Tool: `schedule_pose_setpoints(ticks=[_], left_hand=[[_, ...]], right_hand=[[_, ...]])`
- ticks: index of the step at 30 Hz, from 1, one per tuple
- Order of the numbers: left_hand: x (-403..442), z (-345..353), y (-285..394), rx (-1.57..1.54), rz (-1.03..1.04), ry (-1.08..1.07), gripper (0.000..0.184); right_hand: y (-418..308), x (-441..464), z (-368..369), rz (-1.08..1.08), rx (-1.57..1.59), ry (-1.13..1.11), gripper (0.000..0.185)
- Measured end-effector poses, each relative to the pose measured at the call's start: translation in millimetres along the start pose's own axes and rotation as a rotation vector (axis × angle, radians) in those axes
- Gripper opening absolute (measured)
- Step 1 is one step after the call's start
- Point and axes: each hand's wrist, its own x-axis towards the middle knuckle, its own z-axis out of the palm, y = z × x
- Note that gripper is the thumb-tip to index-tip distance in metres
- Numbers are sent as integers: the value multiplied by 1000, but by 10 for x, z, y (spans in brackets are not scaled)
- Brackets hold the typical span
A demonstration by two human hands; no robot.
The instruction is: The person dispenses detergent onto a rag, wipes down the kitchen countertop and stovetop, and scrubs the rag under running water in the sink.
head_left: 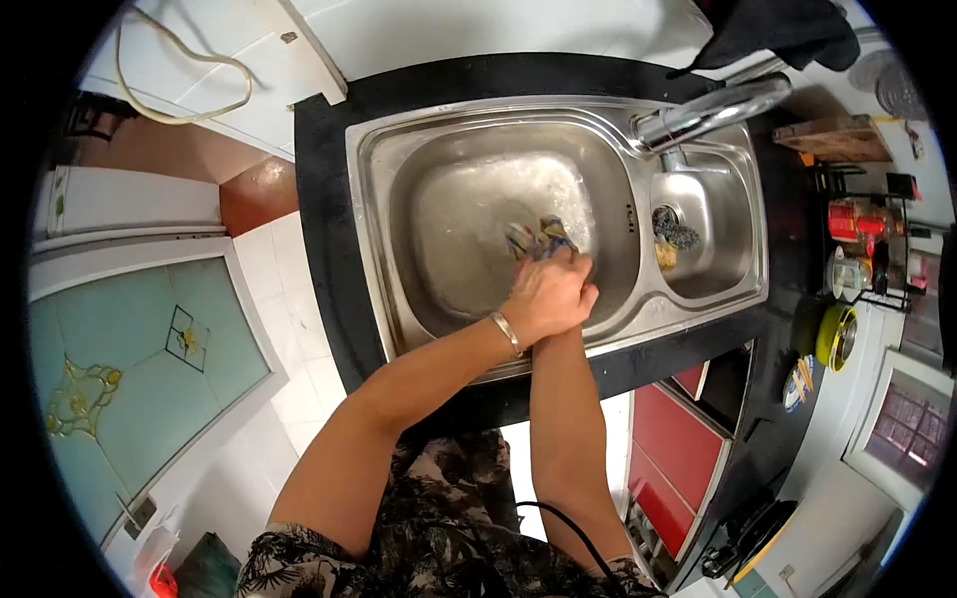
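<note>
A wet, multicoloured cloth [541,239] is bunched up in the large basin of the steel sink [399,189], sticking out past my fingers. My left hand [543,301], with a bracelet at its wrist, is closed and lies across my right hand [576,267]. Both hands are pressed together around the near end of the cloth. Much of my right hand is hidden under the left, so its exact grip shows only in part. Shallow water covers the bottom of the basin around the cloth.
The chrome faucet [713,112] reaches over the small right basin, which holds dark scouring pads [675,229] and a yellowish sponge [665,257]. A black counter [324,239] frames the sink. To the right are a rack of jars [862,224], a wooden board [835,140] and a green bowl [835,337].
</note>
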Motion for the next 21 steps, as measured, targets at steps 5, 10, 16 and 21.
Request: schedule_pose_setpoints(ticks=[5,10,16,21], left_hand=[[320,28,-696,214,-66,-91,27],[566,-552,-1068,148,34,175,33],[368,-863,-1401,395,-84,-742,39],[282,-176,-1758,647,-222,-85,38]], right_hand=[[97,266,388,88,-276,509,26],[163,348,242,-344,-598,263,14],[18,406,48,-409,-640,1026,22],[42,634,-645,-100,-346,1042,42]])
